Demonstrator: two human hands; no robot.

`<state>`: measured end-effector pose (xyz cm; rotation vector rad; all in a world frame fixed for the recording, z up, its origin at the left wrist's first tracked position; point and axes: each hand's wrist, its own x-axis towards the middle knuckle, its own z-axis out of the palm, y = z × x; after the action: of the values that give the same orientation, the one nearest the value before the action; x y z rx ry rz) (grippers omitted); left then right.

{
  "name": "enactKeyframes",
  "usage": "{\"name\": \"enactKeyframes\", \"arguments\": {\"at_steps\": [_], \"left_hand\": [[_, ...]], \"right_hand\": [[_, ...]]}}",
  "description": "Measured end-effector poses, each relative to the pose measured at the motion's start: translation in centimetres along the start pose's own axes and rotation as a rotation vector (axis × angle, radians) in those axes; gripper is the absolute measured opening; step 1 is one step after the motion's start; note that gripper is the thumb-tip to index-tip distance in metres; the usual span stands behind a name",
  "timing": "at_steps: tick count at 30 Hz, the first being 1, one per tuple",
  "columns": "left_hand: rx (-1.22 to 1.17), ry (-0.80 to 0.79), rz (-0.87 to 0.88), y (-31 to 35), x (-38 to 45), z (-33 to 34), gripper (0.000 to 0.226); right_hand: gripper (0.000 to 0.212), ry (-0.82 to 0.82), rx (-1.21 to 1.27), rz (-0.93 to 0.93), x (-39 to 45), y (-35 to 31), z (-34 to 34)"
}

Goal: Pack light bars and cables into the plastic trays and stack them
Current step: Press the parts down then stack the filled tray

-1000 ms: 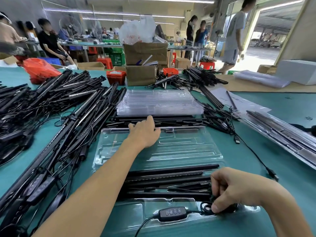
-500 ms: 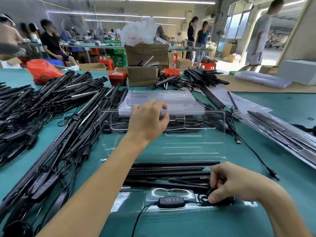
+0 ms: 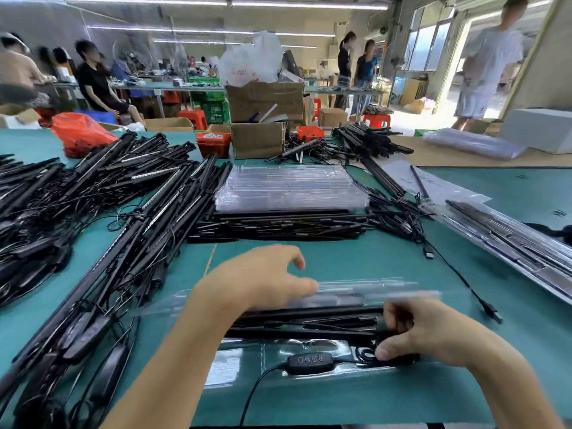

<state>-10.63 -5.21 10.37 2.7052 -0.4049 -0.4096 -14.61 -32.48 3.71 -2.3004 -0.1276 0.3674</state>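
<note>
Green matting covers the table of a busy workshop. At its near edge the left hand hovers with fingers loosely spread and thumb out, touching the blurred clear lid that lies folded low over the tray; whether it actually pinches the lid I cannot tell. The right hand pinches the coiled cable at the tray's right end, thumb pressing down, with the inline controller just to its left. Between the hands the light bars lie in the tray, long axis running left to right, directly under the lid's edge; the left hand is nearer the lid and looks best placed to press it shut. Beyond, a stack of empty trays sits on more bars, loose bars pile to the left, and packed trays lie at the right. People stand and sit behind, among cardboard boxes.
</note>
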Motion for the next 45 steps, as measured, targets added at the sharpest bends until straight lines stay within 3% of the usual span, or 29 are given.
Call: {"name": "enactKeyframes", "arguments": {"at_steps": [3,7,12,25,29,37,40,45], "left_hand": [[0.107,-0.098,-0.081,-1.3,0.4,2.6,0.071],[0.037,-0.034,-0.067,-2.8,0.4,5.5,0.085],[0.038,0.168,-0.021,-3.7,1.2,6.3,0.084],[-0.121,-0.023,-0.089,-3.5,3.1,3.1,0.097],[-0.178,-0.076,-0.094,-3.8,3.5,2.6,0.099],[-0.017,0.138,0.010,-4.6,2.6,5.9,0.098],[0.043,0.182,0.022,-4.7,2.4,6.7,0.095],[0.107,0.185,0.022,-4.7,1.9,7.2,0.099]], "right_hand": [[0.050,0.037,0.005,-0.001,0.0,0.5,0.2],[0.049,0.111,0.048,-0.028,0.3,1.1,0.6],[0.035,0.137,0.042,-0.143,0.5,0.9,1.4],[0.040,0.400,-0.033,-0.362,0.1,1.7,2.0],[0.035,0.360,-0.040,-0.352,0.1,2.1,2.4],[0.024,0.271,-0.071,-0.341,-1.3,1.8,1.9],[0.005,0.328,-0.001,-0.370,-2.3,2.3,1.6],[0.024,0.505,0.154,-0.435,-3.5,3.0,1.7]]}}
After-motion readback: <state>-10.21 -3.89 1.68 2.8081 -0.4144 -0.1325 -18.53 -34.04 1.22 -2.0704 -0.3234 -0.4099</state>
